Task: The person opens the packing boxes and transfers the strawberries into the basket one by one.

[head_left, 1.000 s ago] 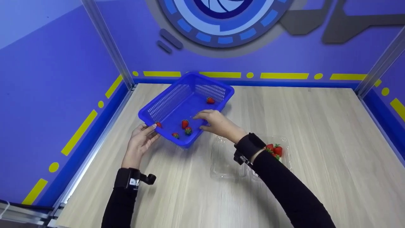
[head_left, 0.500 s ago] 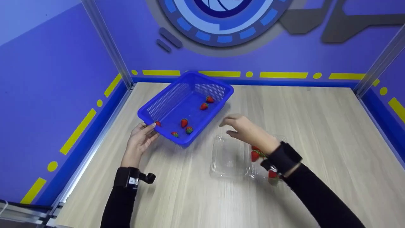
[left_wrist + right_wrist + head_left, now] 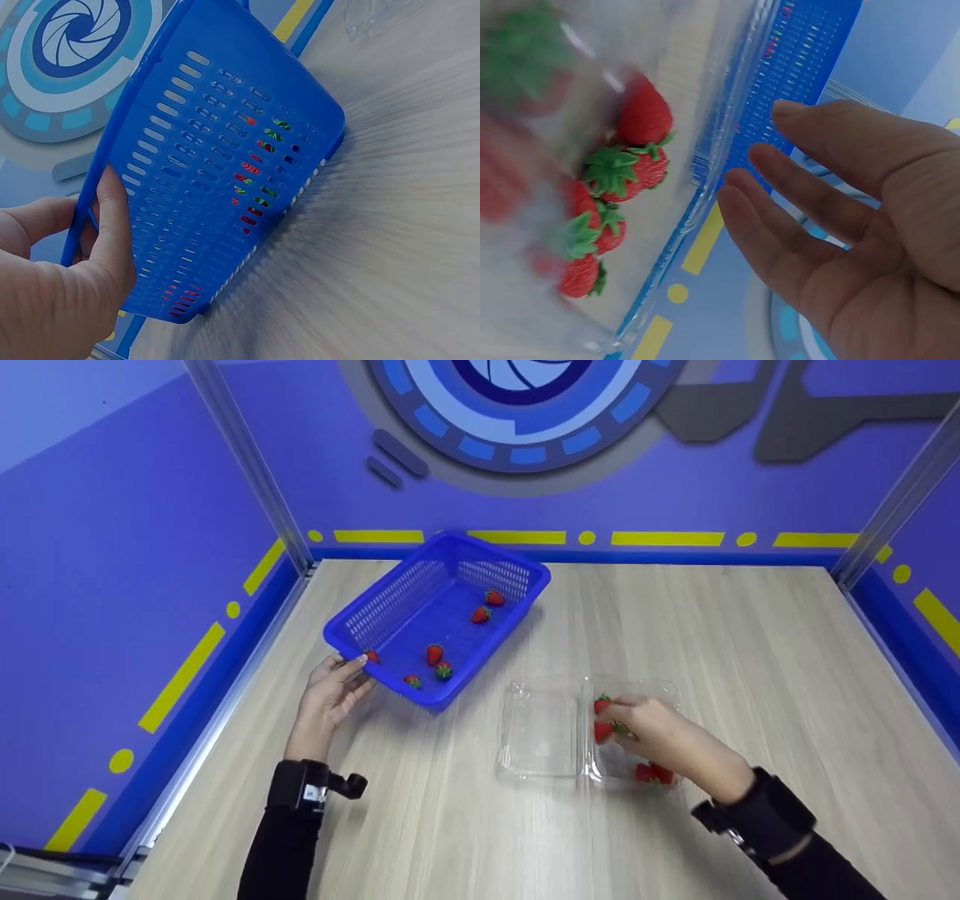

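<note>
My left hand (image 3: 324,706) grips the near-left rim of a blue plastic basket (image 3: 420,622), thumb on one side of the rim and fingers on the other. Inside the basket lie several strawberries, including a red strawberry (image 3: 435,654) near the middle. My right hand (image 3: 667,739) reaches over the strawberry-filled half of an opened clear clamshell box (image 3: 540,727). Its fingertips are close to a strawberry (image 3: 603,732); in the right wrist view the fingers (image 3: 810,191) are loosely spread with nothing between them. More strawberries (image 3: 645,112) sit in that half, partly hidden by the hand.
A wooden table (image 3: 420,817) carries the basket and the box. Blue panels, such as the back wall (image 3: 645,502), enclose it at the back and both sides. The box's other half lies flat between basket and strawberries.
My right hand has moved from over the basket down and right to the clamshell box. Another strawberry now shows in the basket's far end. The left hand has kept its grip.
</note>
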`<action>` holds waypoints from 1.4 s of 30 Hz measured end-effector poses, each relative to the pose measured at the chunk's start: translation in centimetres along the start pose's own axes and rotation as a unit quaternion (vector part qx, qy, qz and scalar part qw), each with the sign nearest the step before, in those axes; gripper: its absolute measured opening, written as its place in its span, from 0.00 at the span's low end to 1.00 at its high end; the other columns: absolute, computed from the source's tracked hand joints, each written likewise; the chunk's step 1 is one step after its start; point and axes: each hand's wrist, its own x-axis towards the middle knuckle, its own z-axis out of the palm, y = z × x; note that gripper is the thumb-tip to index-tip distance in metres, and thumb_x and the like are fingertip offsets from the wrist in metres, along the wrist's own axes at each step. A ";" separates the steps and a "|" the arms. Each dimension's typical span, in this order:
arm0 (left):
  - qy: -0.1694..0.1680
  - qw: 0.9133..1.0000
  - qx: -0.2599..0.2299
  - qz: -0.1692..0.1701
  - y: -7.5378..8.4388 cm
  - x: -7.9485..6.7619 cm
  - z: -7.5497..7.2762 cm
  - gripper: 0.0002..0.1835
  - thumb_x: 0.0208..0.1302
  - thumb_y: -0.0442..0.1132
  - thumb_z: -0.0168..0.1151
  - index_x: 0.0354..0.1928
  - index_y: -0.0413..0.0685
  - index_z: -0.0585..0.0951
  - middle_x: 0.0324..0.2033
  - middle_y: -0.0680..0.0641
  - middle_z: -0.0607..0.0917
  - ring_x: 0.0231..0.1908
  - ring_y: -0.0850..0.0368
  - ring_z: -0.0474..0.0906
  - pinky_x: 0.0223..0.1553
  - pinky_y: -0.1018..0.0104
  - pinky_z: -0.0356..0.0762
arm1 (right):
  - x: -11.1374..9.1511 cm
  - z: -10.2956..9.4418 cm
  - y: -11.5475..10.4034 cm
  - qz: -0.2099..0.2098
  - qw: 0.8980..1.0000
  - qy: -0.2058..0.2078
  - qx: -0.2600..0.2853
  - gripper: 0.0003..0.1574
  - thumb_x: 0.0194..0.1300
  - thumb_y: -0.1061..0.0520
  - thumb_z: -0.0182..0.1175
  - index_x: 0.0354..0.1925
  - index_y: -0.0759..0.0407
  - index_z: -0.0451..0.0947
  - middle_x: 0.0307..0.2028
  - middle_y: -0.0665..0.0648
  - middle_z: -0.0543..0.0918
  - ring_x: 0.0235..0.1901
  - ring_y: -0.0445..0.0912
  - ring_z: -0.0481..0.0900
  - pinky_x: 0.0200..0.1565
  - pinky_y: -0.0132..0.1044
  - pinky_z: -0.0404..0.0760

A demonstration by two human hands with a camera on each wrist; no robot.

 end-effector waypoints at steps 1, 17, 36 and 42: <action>-0.001 1.000 0.002 0.000 0.0 0.0 0.0 0.15 0.70 0.28 0.62 0.52 0.41 0.68 0.37 0.48 0.85 0.39 0.55 0.84 0.46 0.61 0.86 | -0.6 0.0 0.1 -0.001 1.000 -0.009 -0.002 0.18 0.53 0.76 0.70 0.43 0.65 0.84 0.38 0.59 0.85 0.37 0.52 0.84 0.36 0.37 0.86; -0.007 1.000 0.020 0.005 -0.3 -0.2 -0.3 0.16 0.71 0.29 0.62 0.55 0.40 0.68 0.38 0.49 0.86 0.39 0.56 0.84 0.46 0.63 0.86 | -4.7 -1.3 -0.4 0.116 0.992 -0.038 -0.005 0.18 0.54 0.72 0.72 0.44 0.64 0.84 0.41 0.57 0.85 0.42 0.55 0.85 0.39 0.45 0.86; 0.004 1.000 0.021 0.006 0.1 -0.2 0.1 0.16 0.69 0.30 0.64 0.52 0.42 0.69 0.38 0.49 0.86 0.41 0.55 0.84 0.47 0.62 0.86 | -3.7 0.3 0.0 0.190 0.981 0.012 -0.033 0.15 0.54 0.69 0.75 0.40 0.66 0.83 0.37 0.58 0.83 0.37 0.54 0.85 0.34 0.43 0.85; -0.003 1.000 0.017 0.005 -0.1 0.0 0.0 0.18 0.71 0.29 0.63 0.56 0.39 0.67 0.37 0.49 0.86 0.40 0.55 0.84 0.47 0.63 0.86 | -2.6 1.7 1.1 0.193 0.980 -0.011 -0.058 0.10 0.55 0.69 0.74 0.33 0.64 0.82 0.28 0.56 0.78 0.29 0.48 0.79 0.29 0.40 0.81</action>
